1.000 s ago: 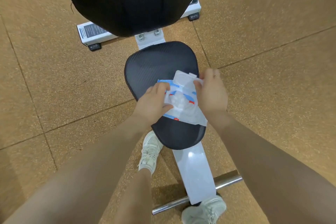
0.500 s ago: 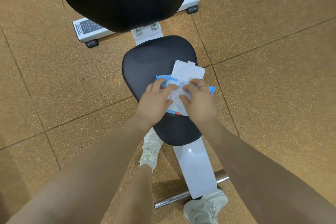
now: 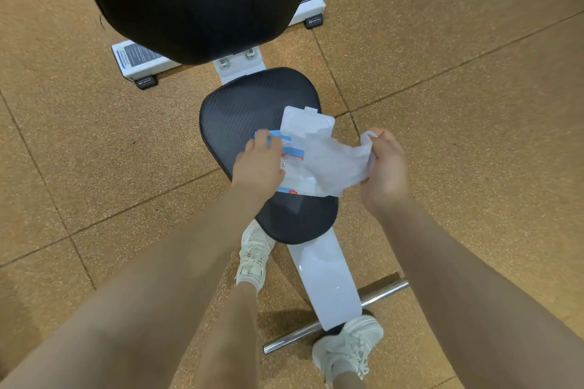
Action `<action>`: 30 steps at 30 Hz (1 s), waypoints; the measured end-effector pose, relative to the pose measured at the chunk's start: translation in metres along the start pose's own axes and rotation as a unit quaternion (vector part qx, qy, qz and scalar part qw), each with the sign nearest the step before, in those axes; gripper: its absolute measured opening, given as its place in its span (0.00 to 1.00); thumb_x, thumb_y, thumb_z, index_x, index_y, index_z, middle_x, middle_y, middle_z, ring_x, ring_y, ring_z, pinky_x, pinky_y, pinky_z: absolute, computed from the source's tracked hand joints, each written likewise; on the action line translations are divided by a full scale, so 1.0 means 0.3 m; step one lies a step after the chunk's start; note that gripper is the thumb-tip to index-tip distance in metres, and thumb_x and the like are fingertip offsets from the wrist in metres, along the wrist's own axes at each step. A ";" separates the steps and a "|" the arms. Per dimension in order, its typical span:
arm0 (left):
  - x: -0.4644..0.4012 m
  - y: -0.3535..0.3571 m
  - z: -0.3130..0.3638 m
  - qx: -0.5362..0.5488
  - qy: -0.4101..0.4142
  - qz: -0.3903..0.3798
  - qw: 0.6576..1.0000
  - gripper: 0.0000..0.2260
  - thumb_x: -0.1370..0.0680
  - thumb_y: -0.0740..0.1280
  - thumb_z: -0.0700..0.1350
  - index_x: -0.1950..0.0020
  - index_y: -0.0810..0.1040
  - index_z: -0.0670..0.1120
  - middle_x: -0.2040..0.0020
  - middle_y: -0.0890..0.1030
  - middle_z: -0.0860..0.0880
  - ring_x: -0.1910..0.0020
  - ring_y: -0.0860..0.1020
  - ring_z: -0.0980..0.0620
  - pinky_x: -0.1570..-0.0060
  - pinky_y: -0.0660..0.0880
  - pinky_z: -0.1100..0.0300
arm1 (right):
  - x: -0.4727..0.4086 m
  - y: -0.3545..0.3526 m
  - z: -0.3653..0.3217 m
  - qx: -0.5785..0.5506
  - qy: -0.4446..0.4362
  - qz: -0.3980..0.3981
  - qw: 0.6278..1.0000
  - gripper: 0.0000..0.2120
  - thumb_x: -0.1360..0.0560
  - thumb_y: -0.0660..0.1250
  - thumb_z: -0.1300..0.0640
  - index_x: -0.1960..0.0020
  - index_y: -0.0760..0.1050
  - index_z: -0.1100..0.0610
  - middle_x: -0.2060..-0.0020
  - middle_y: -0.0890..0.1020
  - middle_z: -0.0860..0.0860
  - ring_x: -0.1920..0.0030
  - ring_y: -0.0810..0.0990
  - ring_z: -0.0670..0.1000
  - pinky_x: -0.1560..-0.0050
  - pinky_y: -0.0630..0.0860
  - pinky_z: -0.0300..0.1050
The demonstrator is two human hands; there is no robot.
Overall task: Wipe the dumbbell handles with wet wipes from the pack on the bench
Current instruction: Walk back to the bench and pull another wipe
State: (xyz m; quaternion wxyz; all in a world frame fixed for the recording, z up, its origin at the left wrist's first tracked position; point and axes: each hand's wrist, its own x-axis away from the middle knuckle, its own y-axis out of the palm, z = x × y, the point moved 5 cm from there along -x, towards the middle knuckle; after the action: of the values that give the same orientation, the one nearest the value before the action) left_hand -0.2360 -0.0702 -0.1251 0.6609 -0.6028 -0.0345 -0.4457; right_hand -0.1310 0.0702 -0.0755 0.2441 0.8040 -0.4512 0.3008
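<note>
A person leans over the black padded seat of a weight counter, where a blue-and-white pack of wet wipes lies with its white flip lid standing open. The left hand rests on the pack's left side, fingers lying over its top; whether they curl around the edge cannot be told. The right hand's grip is clenched on a crumpled white wipe, which stretches from the pack's opening out past the seat's right edge. A raised black backrest fills the top of the view, above the brown speckled floor. Two white sneakers stand beside the counter's white frame.
</note>
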 end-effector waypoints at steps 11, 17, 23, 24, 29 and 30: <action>-0.153 -0.099 0.119 0.206 0.009 0.027 0.978 0.41 0.29 0.70 0.47 0.24 0.49 0.45 0.31 0.67 0.43 0.30 0.63 0.45 0.28 0.49 0.50 | 0.009 -0.068 -0.039 0.100 0.028 0.028 0.994 0.11 0.20 0.59 0.59 0.61 0.71 0.55 0.67 0.77 0.51 0.67 0.75 0.48 0.63 0.71 0.43; -0.057 -0.114 0.138 0.040 0.280 0.131 0.950 0.20 0.29 0.54 0.51 0.60 0.83 0.43 0.63 0.80 0.44 0.65 0.78 0.42 0.60 0.75 0.53 | -0.019 -0.093 -0.010 0.090 0.038 0.066 0.993 0.12 0.20 0.58 0.58 0.63 0.70 0.54 0.67 0.75 0.51 0.65 0.73 0.48 0.63 0.69 0.42; 0.074 0.042 0.091 -0.149 0.272 0.003 0.951 0.16 0.24 0.56 0.46 0.42 0.76 0.43 0.37 0.74 0.46 0.41 0.75 0.45 0.53 0.74 0.52 | -0.010 -0.102 -0.014 0.091 0.050 0.076 0.992 0.14 0.20 0.59 0.58 0.65 0.67 0.53 0.69 0.73 0.50 0.68 0.71 0.48 0.65 0.67 0.42; 0.076 0.061 0.086 -0.170 0.243 -0.038 0.954 0.17 0.22 0.56 0.45 0.34 0.70 0.44 0.31 0.67 0.47 0.34 0.68 0.47 0.46 0.72 0.52 | -0.010 -0.105 -0.010 0.098 0.052 0.071 0.991 0.14 0.21 0.59 0.58 0.65 0.67 0.53 0.69 0.73 0.50 0.68 0.71 0.49 0.65 0.66 0.42; 0.044 0.030 0.122 -0.181 0.157 -0.141 0.961 0.19 0.21 0.56 0.43 0.30 0.66 0.46 0.26 0.61 0.49 0.31 0.64 0.47 0.40 0.68 0.53 | 0.037 -0.132 -0.007 0.049 0.092 0.052 0.993 0.10 0.21 0.59 0.60 0.61 0.69 0.54 0.66 0.74 0.50 0.65 0.73 0.49 0.62 0.70 0.43; 0.044 0.017 0.136 -0.144 0.136 -0.172 0.965 0.20 0.20 0.55 0.42 0.28 0.64 0.46 0.26 0.61 0.48 0.30 0.64 0.46 0.37 0.65 0.53 | 0.062 -0.146 -0.019 0.027 0.104 0.045 0.993 0.08 0.21 0.59 0.60 0.59 0.69 0.54 0.65 0.75 0.51 0.64 0.74 0.49 0.63 0.71 0.42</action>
State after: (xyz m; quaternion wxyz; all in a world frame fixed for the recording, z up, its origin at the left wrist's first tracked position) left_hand -0.2047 -0.0443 -0.1104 0.4786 -0.6106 0.0172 -0.6307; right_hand -0.0866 0.0841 -0.0636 0.2543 0.7533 -0.4507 0.4058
